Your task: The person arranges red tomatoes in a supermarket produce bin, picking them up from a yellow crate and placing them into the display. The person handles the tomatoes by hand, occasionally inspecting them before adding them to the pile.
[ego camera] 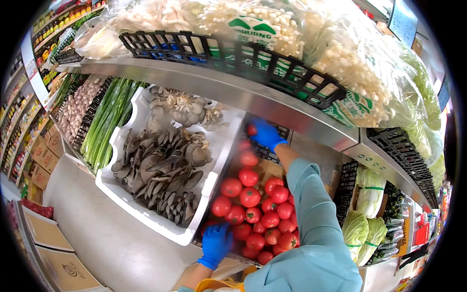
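Ripe red tomatoes (250, 197) lie heaped in the near part of a black plastic crate (282, 131), and a single line of them runs up its left side. At the far end, my right hand (268, 135) in a blue glove has its fingers around a tomato (251, 129). My left hand (216, 242), gloved in blue too, is at the crate's near left corner. Its fingers reach over tomatoes there and partly cover one; whether they grip it is hidden. Brown cardboard (263, 169) shows beneath the tomatoes.
A white foam box (146, 215) of oyster mushrooms (164, 168) adjoins the tomatoes on the left. Beyond it are green onions (113, 116) and garlic (82, 106). Napa cabbages (370, 197) lie to the right. A steel shelf edge (219, 87) with bagged enoki mushrooms (350, 76) overhangs the far side.
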`<control>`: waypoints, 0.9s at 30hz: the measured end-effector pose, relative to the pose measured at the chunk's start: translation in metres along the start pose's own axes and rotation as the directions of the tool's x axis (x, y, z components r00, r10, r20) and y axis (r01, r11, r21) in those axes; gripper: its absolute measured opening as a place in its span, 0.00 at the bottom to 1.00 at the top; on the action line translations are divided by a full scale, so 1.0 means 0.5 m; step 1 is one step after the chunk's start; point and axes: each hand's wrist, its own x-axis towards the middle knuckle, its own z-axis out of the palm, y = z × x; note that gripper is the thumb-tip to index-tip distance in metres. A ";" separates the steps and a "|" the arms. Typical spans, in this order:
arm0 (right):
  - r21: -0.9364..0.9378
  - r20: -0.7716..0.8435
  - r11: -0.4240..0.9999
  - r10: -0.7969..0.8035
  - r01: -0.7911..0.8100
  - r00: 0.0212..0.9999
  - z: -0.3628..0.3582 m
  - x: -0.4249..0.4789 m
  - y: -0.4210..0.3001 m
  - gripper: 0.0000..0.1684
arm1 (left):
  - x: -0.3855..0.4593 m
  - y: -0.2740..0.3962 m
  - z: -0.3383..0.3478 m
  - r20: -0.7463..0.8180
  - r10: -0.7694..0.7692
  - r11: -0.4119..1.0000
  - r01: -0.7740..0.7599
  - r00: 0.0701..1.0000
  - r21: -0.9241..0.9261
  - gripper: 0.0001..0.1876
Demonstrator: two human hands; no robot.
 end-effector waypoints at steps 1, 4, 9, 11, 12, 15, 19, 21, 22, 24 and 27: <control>0.242 0.112 0.956 0.140 -0.164 0.984 -0.015 -0.004 -0.022 0.38 | 0.002 0.006 -0.006 0.002 -0.014 0.999 0.014 1.000 -0.037 0.18; 0.680 0.383 0.542 0.313 -0.494 0.869 -0.056 -0.011 -0.025 0.34 | 0.000 0.001 0.004 0.002 0.005 0.996 -0.005 1.000 -0.085 0.17; 0.882 0.376 0.180 0.289 -0.436 0.880 -0.037 -0.013 0.091 0.32 | -0.008 -0.009 0.025 0.014 0.040 0.999 -0.040 0.999 -0.010 0.15; 0.859 0.396 0.223 0.282 -0.461 0.874 -0.035 -0.009 0.113 0.32 | -0.007 0.000 0.011 0.088 -0.013 1.000 0.014 0.996 -0.004 0.14; 0.844 0.396 0.264 0.278 -0.466 0.875 -0.035 -0.006 0.116 0.32 | -0.006 0.002 0.007 0.063 -0.009 1.000 0.009 0.998 0.000 0.14; 0.771 0.347 0.457 0.282 -0.444 0.894 -0.021 0.007 0.105 0.32 | 0.000 0.008 -0.004 0.032 0.000 1.000 0.000 0.999 0.002 0.14; 0.550 0.267 0.749 0.261 -0.369 0.928 -0.012 0.029 0.077 0.32 | 0.000 0.010 -0.007 0.049 0.011 1.000 -0.011 0.999 0.002 0.14; 0.435 0.262 0.843 0.218 -0.317 0.940 -0.023 0.026 0.072 0.32 | -0.004 0.007 0.001 0.065 0.007 1.000 -0.008 0.998 0.013 0.14; 0.371 0.262 0.885 0.191 -0.282 0.946 -0.032 0.019 0.071 0.32 | -0.006 0.003 0.007 0.093 -0.005 1.000 0.004 0.996 0.021 0.14; 0.207 0.200 0.961 0.140 -0.181 0.970 -0.046 -0.002 0.057 0.32 | -0.009 -0.002 0.019 0.074 -0.003 1.000 0.002 0.997 0.013 0.14; 0.067 -0.088 0.992 0.114 -0.109 0.990 -0.070 -0.050 -0.041 0.33 | -0.008 -0.011 0.027 -0.025 0.030 1.000 -0.030 0.999 -0.001 0.13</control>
